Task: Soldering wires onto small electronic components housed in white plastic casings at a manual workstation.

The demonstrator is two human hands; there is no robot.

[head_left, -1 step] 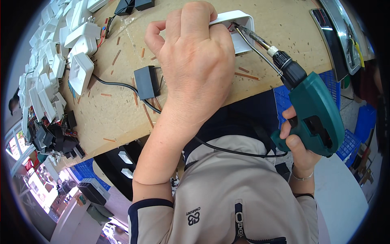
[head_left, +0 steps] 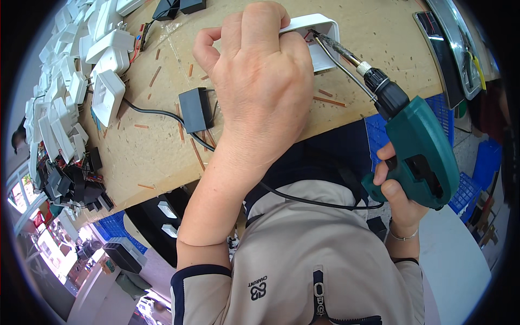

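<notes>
My left hand (head_left: 260, 81) is closed over a white plastic housing (head_left: 325, 40) on the wooden bench (head_left: 162, 157), holding it at its left side. My right hand (head_left: 398, 200) grips the handle of a green soldering gun (head_left: 422, 146), well off the bench edge. The gun's long metal tip (head_left: 330, 46) reaches up and left into the open housing, where red wires show. A black cable runs from a small black box (head_left: 195, 108) on the bench down past my chest.
Several white housings (head_left: 81, 70) are piled along the bench's left side, with black parts (head_left: 76, 184) below them. Short brown wire offcuts (head_left: 330, 101) lie scattered. A blue crate (head_left: 379, 135) sits under the bench edge, and a dark tray (head_left: 441, 49) is at the right.
</notes>
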